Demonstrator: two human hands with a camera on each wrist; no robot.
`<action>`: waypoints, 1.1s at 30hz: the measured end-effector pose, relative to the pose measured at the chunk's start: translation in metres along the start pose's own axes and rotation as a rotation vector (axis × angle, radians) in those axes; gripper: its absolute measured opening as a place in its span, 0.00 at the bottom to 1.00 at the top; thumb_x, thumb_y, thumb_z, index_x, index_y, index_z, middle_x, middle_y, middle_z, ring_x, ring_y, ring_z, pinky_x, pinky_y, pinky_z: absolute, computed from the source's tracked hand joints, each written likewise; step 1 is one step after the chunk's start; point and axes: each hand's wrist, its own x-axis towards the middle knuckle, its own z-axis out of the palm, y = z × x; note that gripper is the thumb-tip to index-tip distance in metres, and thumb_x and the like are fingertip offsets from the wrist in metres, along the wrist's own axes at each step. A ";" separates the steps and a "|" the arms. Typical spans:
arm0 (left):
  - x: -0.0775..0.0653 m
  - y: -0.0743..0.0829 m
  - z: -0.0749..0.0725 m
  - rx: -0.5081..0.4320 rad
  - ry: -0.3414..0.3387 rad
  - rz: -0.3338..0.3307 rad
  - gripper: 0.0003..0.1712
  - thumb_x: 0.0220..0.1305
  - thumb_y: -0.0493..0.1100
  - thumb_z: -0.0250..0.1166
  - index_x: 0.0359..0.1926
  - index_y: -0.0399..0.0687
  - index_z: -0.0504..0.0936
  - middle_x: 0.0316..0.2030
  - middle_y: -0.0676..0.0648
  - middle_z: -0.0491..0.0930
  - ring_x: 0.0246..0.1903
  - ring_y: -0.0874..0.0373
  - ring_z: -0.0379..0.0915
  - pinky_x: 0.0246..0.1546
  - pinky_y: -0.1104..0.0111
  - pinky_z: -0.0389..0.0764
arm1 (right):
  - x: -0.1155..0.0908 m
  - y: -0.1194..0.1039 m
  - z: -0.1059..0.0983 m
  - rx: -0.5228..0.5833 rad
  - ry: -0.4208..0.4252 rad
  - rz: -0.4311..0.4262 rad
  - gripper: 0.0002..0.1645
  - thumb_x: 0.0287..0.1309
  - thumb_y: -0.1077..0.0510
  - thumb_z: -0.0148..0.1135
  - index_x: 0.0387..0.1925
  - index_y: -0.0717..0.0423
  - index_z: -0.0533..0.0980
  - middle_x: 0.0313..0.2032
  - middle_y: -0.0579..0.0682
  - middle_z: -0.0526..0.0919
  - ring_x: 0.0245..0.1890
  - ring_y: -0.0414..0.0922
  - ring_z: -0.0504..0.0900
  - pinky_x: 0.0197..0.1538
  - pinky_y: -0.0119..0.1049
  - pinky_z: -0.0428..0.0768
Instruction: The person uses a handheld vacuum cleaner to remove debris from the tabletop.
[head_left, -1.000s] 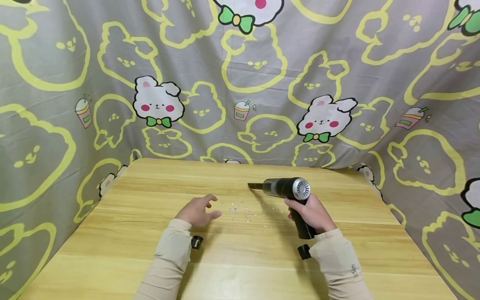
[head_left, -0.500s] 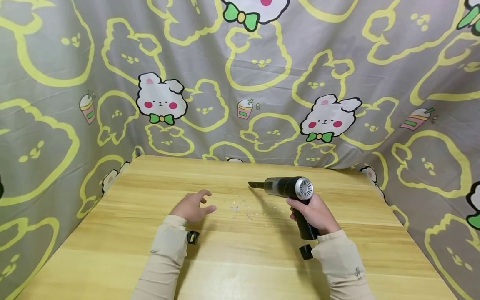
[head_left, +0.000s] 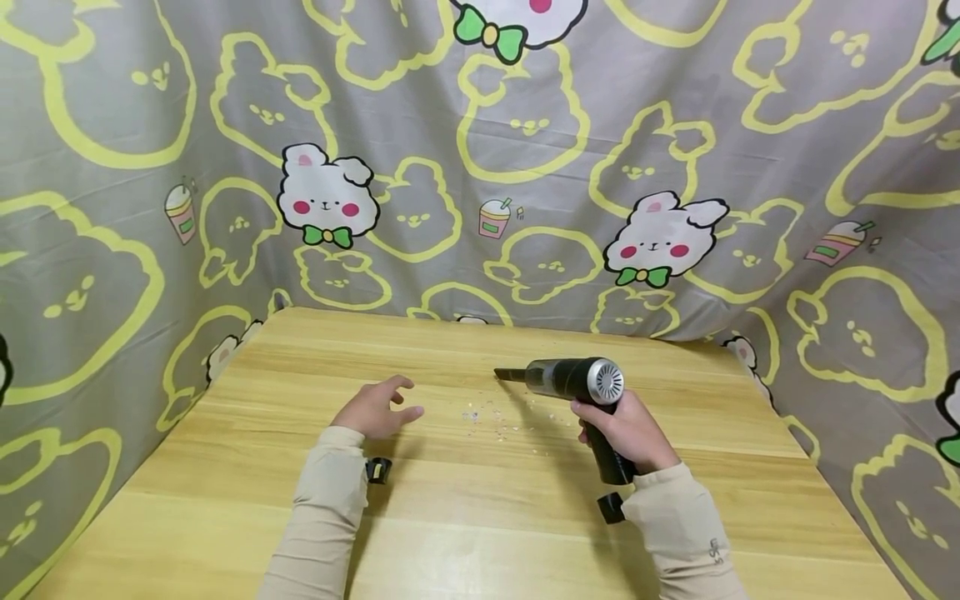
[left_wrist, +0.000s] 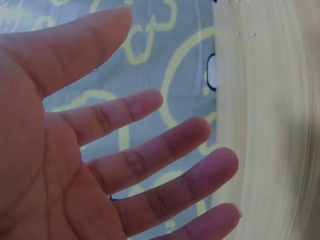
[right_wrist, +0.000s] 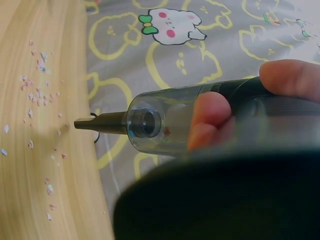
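A black handheld vacuum cleaner (head_left: pixel 573 379) with a clear dust chamber (right_wrist: pixel 172 120) is gripped by its handle in my right hand (head_left: pixel 630 429). Its narrow nozzle (right_wrist: pixel 102 123) points left, over the tabletop near the scraps. Small paper-like scraps (head_left: pixel 495 417), pinkish and white, lie scattered on the wood between my hands. To their left, my left hand (head_left: pixel 375 408) holds nothing; its fingers are spread and fairly straight in the left wrist view, palm (left_wrist: pixel 55 175) toward the camera. In the right wrist view a large dark shape hides part of the grip.
The wooden table (head_left: pixel 465 533) reaches back to a grey curtain (head_left: pixel 420 100) printed with yellow outlines and white rabbits, which also hangs along both sides. A small black device (head_left: pixel 378 471) sits at the left wrist, another black device (head_left: pixel 611 507) at the right.
My left hand has drifted left and slightly back, away from the scraps. My right hand keeps its grip on the vacuum cleaner, nearly still. The head view has shifted slightly.
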 end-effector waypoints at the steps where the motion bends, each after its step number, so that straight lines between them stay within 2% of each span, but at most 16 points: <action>1: 0.000 -0.001 -0.001 -0.001 0.001 -0.001 0.31 0.66 0.54 0.60 0.64 0.44 0.66 0.53 0.34 0.76 0.47 0.42 0.75 0.50 0.45 0.74 | 0.000 0.000 0.000 0.001 -0.002 0.001 0.24 0.61 0.57 0.62 0.52 0.68 0.67 0.26 0.58 0.76 0.21 0.50 0.80 0.30 0.43 0.80; 10: -0.002 -0.011 -0.007 -0.025 0.015 -0.015 0.31 0.66 0.54 0.59 0.64 0.44 0.65 0.53 0.33 0.75 0.52 0.37 0.71 0.51 0.44 0.72 | 0.000 0.001 0.001 -0.009 -0.004 0.008 0.25 0.60 0.56 0.62 0.52 0.68 0.67 0.26 0.57 0.76 0.21 0.50 0.80 0.29 0.43 0.81; 16: -0.003 -0.015 -0.010 -0.032 0.018 -0.018 0.31 0.67 0.54 0.59 0.64 0.44 0.65 0.53 0.32 0.75 0.51 0.37 0.72 0.50 0.43 0.73 | 0.001 0.002 0.002 -0.001 -0.004 0.016 0.23 0.60 0.57 0.62 0.49 0.69 0.68 0.26 0.57 0.76 0.21 0.50 0.80 0.30 0.46 0.81; 26: -0.002 -0.008 -0.006 -0.032 0.006 0.007 0.31 0.66 0.52 0.60 0.63 0.41 0.66 0.52 0.31 0.75 0.48 0.39 0.74 0.50 0.45 0.74 | 0.002 0.005 0.003 -0.001 0.000 0.026 0.24 0.60 0.56 0.62 0.50 0.69 0.68 0.25 0.56 0.77 0.21 0.50 0.80 0.30 0.46 0.81; 33: 0.000 -0.005 -0.001 -0.026 -0.005 -0.012 0.32 0.65 0.54 0.61 0.63 0.42 0.66 0.52 0.33 0.76 0.50 0.39 0.73 0.50 0.45 0.74 | 0.001 0.004 0.000 -0.011 -0.002 0.023 0.24 0.60 0.56 0.62 0.49 0.69 0.68 0.25 0.56 0.77 0.21 0.50 0.80 0.28 0.43 0.81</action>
